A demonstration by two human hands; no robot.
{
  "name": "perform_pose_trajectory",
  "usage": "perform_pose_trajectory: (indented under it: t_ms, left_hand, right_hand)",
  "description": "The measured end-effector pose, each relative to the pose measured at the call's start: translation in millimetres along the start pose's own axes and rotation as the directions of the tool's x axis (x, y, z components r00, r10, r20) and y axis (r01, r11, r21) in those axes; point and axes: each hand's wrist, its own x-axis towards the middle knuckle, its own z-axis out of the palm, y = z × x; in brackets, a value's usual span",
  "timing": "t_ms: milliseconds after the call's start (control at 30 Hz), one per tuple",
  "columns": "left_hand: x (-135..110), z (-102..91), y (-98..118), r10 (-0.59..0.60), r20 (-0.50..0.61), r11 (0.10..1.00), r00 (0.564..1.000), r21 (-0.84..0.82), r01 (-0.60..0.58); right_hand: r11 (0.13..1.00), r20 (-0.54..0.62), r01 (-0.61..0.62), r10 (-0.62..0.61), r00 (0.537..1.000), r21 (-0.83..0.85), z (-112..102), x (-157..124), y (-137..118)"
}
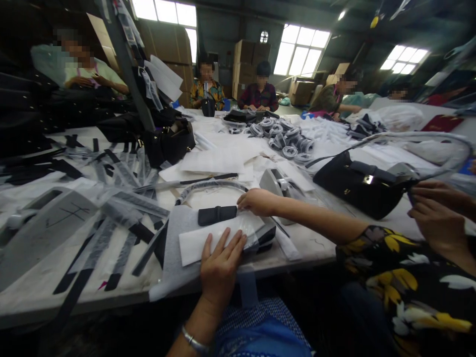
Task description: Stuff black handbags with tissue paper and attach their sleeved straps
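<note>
A black handbag (pixel 266 238) lies on the table before me, mostly hidden under a grey-white sheet (pixel 174 233) and white paper. Pressed flat on the folded white paper (pixel 191 248) is my left hand (pixel 221 263), fingers spread, a silver bangle at its wrist. My right hand (pixel 258 202) reaches in from the right with its fingertips closed at the end of a black flap (pixel 211 215); what they pinch is hidden. Behind the flap arches a wrapped handle (pixel 211 184). Clear plastic wrap shows near my right hand.
Plastic-wrapped black straps (pixel 122 218) and a grey tape dispenser (pixel 55 223) lie left. Another dispenser (pixel 275 183) stands behind my right hand. At right, a co-worker's hands (pixel 439 213) touch a black handbag (pixel 364 183). Wrapped rings (pixel 286 136) are heaped farther back, near several seated people.
</note>
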Motion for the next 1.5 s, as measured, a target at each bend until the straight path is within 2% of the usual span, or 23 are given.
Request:
perform_pose_trajectory:
  t_ms: [67,100,133,167,200,233,300,367,400,467,533,600,733,867,1033,1133,1233,1300,1367,1433,1500]
  left_hand:
    - [0.9,0.4,0.5,-0.006,-0.017,1.000,1.000,-0.009,0.006]
    - [1.3,0.5,0.7,-0.008,-0.026,1.000,1.000,-0.012,0.007]
    - [1.6,0.5,0.7,-0.008,-0.029,1.000,1.000,-0.016,0.007]
    - [1.8,0.5,0.5,-0.001,-0.028,1.000,1.000,-0.017,0.001]
    - [1.8,0.5,0.3,0.005,-0.017,1.000,1.000,-0.018,-0.005]
    - [1.8,0.4,0.1,0.009,0.001,1.000,1.000,-0.018,-0.009]
    - [1.6,0.1,-0.4,0.012,0.031,1.000,0.999,-0.015,-0.011]
    - [1.6,-0.5,-0.8,0.007,0.044,1.000,0.999,-0.012,-0.006]
    - [1.6,-1.0,-0.8,0.005,0.048,1.000,0.999,-0.010,-0.005]
    - [2.1,-2.3,-0.8,0.011,0.059,1.000,0.998,-0.001,-0.011]
    - [2.7,-3.9,-0.5,0.021,0.072,1.000,0.997,0.006,-0.021]
    - [3.2,-5.3,0.0,0.029,0.075,0.999,0.997,0.011,-0.030]
    - [3.5,-5.0,0.6,0.032,0.065,0.999,0.997,0.028,-0.034]
    - [3.6,-3.0,0.6,0.043,0.039,0.998,0.998,0.046,-0.045]
    - [4.3,-2.9,1.5,0.068,0.001,0.996,0.998,0.058,-0.068]
    - [3.4,-2.3,1.0,0.090,-0.012,0.994,0.996,0.061,-0.089]
    - [1.1,-0.8,-0.1,0.105,-0.023,0.993,0.994,0.062,-0.103]
    - [-0.5,0.3,-0.3,0.107,-0.030,0.993,0.994,0.054,-0.106]
    - [-1.5,1.4,-0.3,0.106,-0.052,0.994,0.993,0.031,-0.104]
    - [-1.8,2.5,-0.5,0.102,-0.074,0.995,0.992,0.002,-0.102]
    - [-1.5,3.4,-1.1,0.100,-0.085,0.994,0.991,-0.025,-0.102]
  right_hand:
    - [0.994,-0.225,0.011,0.013,0.974,0.105,4.9,-34.6,-9.0]
    - [0.983,-0.393,0.048,0.026,0.919,0.178,11.9,-55.2,-16.9]
    - [0.963,-0.557,0.131,0.022,0.831,0.234,22.0,-76.4,-26.7]
    - [0.941,-0.655,0.233,-0.015,0.756,0.247,34.9,-96.8,-38.1]
    - [0.925,-0.705,0.315,-0.079,0.705,0.212,50.3,-115.1,-50.2]
    - [0.921,-0.707,0.359,-0.153,0.690,0.151,67.4,-130.2,-62.2]
    - [0.932,-0.629,0.361,-0.262,0.732,0.032,103.5,-147.7,-83.0]
    - [0.952,-0.611,0.304,-0.262,0.747,-0.037,135.9,-148.2,-96.2]
    - [0.959,-0.636,0.278,-0.248,0.731,-0.054,148.6,-143.6,-99.8]
    - [0.960,-0.723,0.271,-0.233,0.650,-0.066,165.0,-130.3,-103.1]
    - [0.944,-0.791,0.325,-0.238,0.564,-0.053,169.2,-118.9,-104.3]
    - [0.927,-0.827,0.375,-0.202,0.524,0.011,165.3,-115.1,-106.4]
    - [0.895,-0.825,0.400,-0.067,0.562,0.199,154.0,-131.1,-115.0]
    - [0.870,-0.797,0.388,0.009,0.604,0.304,149.6,-153.9,-124.5]
    - [0.857,-0.799,0.392,0.039,0.600,0.336,129.1,-159.5,-130.4]
    - [0.868,-0.814,0.396,0.017,0.580,0.300,104.1,-148.4,-121.4]
    - [0.891,-0.818,0.369,0.006,0.575,0.266,79.1,-126.5,-100.6]
    - [0.903,-0.797,0.324,0.033,0.604,0.283,68.1,-107.7,-83.8]
    - [0.913,-0.748,0.239,0.099,0.657,0.330,63.9,-88.7,-68.3]
    - [0.914,-0.673,0.125,0.187,0.715,0.387,65.6,-72.8,-56.9]
    - [0.895,-0.601,0.024,0.279,0.749,0.446,69.9,-62.1,-50.1]
